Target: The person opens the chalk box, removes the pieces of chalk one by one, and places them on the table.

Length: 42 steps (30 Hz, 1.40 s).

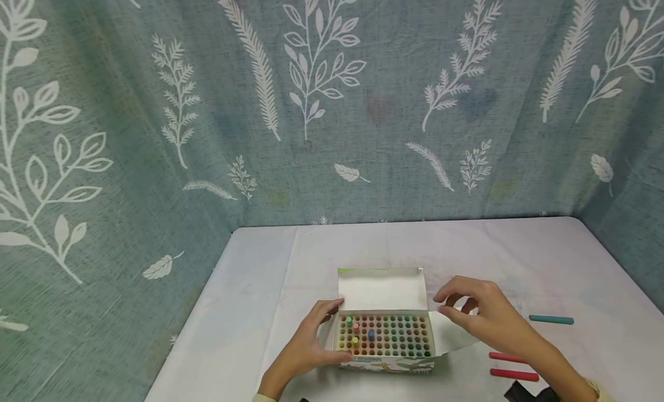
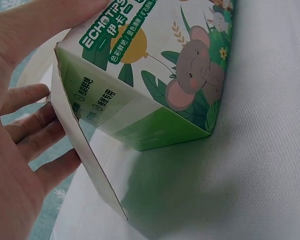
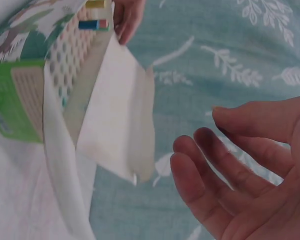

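A cardboard chalk box (image 1: pixel 386 364), printed with an elephant (image 2: pixel 192 70) and leaves, stands with its lid (image 1: pixel 381 289) folded back. Its top is a grid of round holes, several holding chalk sticks, among them a blue chalk stick (image 1: pixel 370 335) and a yellow one (image 1: pixel 355 341). My left hand (image 1: pixel 316 335) grips the box's left end, thumb on the front edge; in the left wrist view its fingers lie against the side flap (image 2: pixel 87 145). Over the right flap (image 1: pixel 451 333) hovers my right hand (image 1: pixel 479 310), fingers loosely bent and holding nothing; one fingertip is smudged dark.
On the white table (image 1: pixel 259 275), right of the box, lie a teal chalk stick (image 1: pixel 551 319) and two red ones, the nearer red stick (image 1: pixel 513 375) beside my right forearm. A leaf-patterned curtain (image 1: pixel 384 177) surrounds the table's back and sides.
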Motion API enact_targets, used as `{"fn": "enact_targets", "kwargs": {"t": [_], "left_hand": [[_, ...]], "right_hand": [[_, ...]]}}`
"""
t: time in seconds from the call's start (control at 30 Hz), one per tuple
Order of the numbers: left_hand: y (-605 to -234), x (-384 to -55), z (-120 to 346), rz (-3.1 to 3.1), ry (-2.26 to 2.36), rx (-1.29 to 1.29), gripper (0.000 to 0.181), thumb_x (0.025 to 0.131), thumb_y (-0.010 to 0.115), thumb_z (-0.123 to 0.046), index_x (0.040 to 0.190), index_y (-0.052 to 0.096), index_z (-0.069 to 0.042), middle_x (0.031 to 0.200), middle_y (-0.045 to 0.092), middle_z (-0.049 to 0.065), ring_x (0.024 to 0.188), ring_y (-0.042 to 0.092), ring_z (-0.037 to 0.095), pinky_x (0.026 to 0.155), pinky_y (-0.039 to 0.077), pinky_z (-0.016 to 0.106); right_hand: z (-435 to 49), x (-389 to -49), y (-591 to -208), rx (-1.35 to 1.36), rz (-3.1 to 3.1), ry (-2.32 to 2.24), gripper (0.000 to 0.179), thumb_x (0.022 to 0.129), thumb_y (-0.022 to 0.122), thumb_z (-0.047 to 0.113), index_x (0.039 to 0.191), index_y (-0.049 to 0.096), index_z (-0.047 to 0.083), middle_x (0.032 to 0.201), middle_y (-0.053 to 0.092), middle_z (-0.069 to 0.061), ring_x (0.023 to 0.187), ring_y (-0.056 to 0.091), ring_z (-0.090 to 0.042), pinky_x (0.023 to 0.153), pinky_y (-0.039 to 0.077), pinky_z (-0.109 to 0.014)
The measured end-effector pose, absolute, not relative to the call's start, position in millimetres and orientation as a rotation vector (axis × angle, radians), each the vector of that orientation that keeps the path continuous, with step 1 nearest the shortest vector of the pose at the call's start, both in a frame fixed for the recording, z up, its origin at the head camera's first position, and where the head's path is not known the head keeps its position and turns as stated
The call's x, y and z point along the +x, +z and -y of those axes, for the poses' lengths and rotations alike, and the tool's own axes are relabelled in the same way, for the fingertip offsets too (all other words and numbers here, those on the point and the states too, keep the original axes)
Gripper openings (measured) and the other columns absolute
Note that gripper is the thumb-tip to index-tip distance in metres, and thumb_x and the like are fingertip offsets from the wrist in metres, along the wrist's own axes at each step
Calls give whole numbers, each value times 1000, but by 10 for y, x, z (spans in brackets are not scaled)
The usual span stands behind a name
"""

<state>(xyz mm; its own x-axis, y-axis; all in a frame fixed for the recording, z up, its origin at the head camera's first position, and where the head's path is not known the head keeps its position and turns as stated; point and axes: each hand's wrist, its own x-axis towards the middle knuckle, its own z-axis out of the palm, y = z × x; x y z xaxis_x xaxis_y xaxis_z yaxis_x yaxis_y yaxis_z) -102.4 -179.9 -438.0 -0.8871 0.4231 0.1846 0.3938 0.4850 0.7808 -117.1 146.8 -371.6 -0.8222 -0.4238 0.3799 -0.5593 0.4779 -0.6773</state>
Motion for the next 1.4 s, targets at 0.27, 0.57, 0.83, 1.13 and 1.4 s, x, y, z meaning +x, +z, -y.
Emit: {"fn": "enact_targets", "kwargs": {"t": [0.27, 0.57, 0.83, 1.13, 1.4], "left_hand": [[-4350, -1032, 1783, -2673, 1399, 717, 84, 66, 77, -30, 134, 33, -8, 126, 39, 8, 113, 42, 25, 91, 38, 46], [-4405, -1069, 1775, -2674, 1424, 731, 88, 63, 79, -29, 134, 33, -8, 125, 40, 8, 112, 43, 26, 91, 38, 46], [-4389, -1044, 1788, -2677, 1413, 734, 87, 63, 79, -29, 134, 33, -7, 127, 39, 9, 112, 42, 26, 91, 39, 46], [-4396, -1028, 1802, -2663, 1425, 711, 85, 65, 78, -27, 135, 32, -8, 127, 39, 9, 112, 42, 26, 91, 38, 46], [-4400, -1022, 1802, -2657, 1438, 724, 84, 65, 78, -26, 134, 33, -8, 127, 39, 9, 113, 42, 27, 91, 38, 47]], "right_hand": [[-1143, -1207, -3770, 1063, 2545, 1330, 17, 78, 66, 12, 88, 61, 24, 84, 59, 10, 71, 55, -3, 54, 48, -20], [-789, -1272, -3908, 1204, 2608, 1342, 19, 78, 66, 8, 91, 61, 21, 89, 59, 5, 74, 55, -5, 54, 48, -18], [-508, -1293, -4099, 1277, 2658, 1311, 14, 76, 67, 8, 88, 63, 15, 86, 59, 3, 72, 54, -5, 57, 47, -17], [-368, -1328, -4367, 1287, 2738, 1197, 16, 75, 65, 3, 87, 64, 13, 84, 56, 5, 66, 48, -1, 56, 44, -15], [-331, -1303, -4435, 1234, 2732, 1000, 16, 73, 65, 1, 81, 65, 15, 78, 56, 8, 67, 49, 0, 57, 45, -16]]}}
